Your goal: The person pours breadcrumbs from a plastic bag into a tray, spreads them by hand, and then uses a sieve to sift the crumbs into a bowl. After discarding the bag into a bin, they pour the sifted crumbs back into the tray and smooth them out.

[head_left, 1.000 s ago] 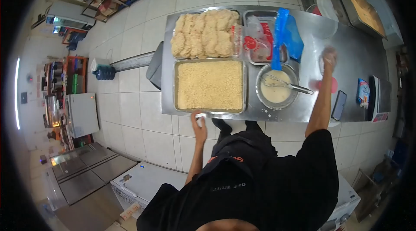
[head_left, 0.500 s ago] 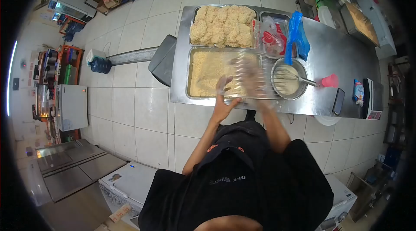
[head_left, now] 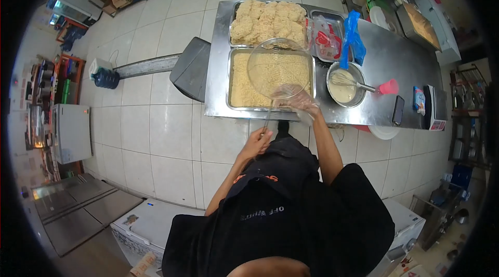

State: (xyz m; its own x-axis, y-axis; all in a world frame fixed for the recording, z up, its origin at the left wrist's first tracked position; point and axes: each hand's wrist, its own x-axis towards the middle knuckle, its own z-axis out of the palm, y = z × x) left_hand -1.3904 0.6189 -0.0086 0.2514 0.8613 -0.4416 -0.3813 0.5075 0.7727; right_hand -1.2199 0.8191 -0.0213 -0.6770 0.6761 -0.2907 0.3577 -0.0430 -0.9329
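The left hand (head_left: 257, 142) is curled closed around the thin handle of the round wire strainer (head_left: 270, 67). The strainer is over the tray of crumbs (head_left: 230, 80), at about one o'clock from that hand. Its mesh is see-through, so its edge is hard to see against the crumbs. The right hand (head_left: 303, 102), in a clear, shiny glove, is by the strainer's near edge, at about five o'clock from its middle. Its fingers are blurry, so I cannot tell how open it is or if it grips the edge. On the table (head_left: 410, 61), lumpy coated pieces (head_left: 267, 23) sit at twelve o'clock from the crumbs, and the metal bowl (head_left: 331, 95) at three o'clock. The whisk (head_left: 365, 88) hides some of the pale mix (head_left: 341, 93) inside.
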